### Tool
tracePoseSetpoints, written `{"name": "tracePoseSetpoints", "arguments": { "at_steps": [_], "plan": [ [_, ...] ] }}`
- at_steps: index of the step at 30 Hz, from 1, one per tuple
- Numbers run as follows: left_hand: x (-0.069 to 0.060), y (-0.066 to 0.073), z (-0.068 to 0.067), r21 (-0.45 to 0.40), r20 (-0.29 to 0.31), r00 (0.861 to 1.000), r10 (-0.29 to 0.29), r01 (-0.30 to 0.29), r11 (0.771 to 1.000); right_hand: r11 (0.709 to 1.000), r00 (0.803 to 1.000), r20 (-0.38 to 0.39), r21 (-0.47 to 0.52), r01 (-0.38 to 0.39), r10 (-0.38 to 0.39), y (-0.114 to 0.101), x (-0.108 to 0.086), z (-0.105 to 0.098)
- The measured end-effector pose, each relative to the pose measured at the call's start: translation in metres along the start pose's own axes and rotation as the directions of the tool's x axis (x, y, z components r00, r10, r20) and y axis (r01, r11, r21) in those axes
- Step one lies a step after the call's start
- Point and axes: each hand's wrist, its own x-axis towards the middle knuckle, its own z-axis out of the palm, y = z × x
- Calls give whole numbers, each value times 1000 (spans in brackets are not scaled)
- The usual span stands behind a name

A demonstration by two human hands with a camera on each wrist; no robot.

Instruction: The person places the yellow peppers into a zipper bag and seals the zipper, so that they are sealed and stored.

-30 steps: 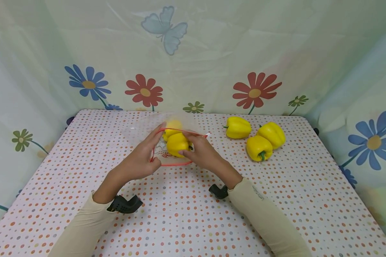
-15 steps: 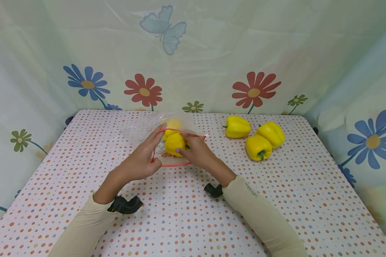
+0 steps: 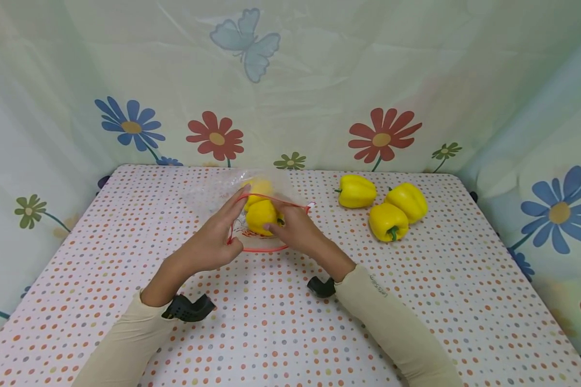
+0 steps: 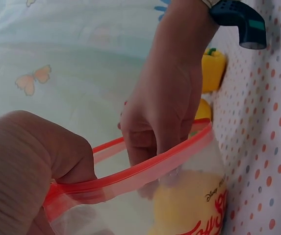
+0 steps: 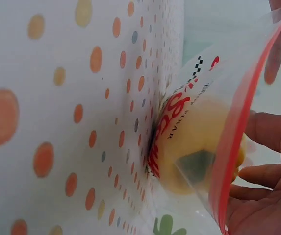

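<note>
A clear bag with a red zip rim point(image 3: 266, 250) lies mouth toward the person at the table's middle, with printed lettering on it. Inside are a front yellow pepper point(image 3: 260, 217) and another behind it. My left hand point(image 3: 213, 242) holds the bag's left rim between thumb and fingers, seen also in the left wrist view point(image 4: 37, 166). My right hand point(image 3: 297, 226) reaches into the mouth, its thumb and fingers on the front pepper. In the right wrist view the right hand's fingertips point(image 5: 243, 176) meet the pepper point(image 5: 194, 147) behind the red rim.
Three more yellow peppers stand right of the bag: one at the back point(image 3: 357, 191), one to its right point(image 3: 408, 202) and one in front point(image 3: 389, 222). The dotted tabletop point(image 3: 271, 322) ends at a flowered curtain point(image 3: 310, 80).
The right hand and the front pepper have shifted slightly left, further into the bag. The left hand has stayed at the rim, and the three peppers outside have not moved.
</note>
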Motion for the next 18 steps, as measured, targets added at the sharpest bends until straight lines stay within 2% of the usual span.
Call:
{"name": "tracePoseSetpoints", "arguments": {
  "at_steps": [11, 18],
  "plan": [
    [0, -1, -2, 2, -14, 1000, -3, 3, 1000, 997, 997, -8, -5, 71, -72, -4, -16, -15],
    [0, -1, -1, 7, -11, 1000, -16, 16, 1000, 991, 990, -56, 33, 132, -130, 0, -28, -21]
  ]
}}
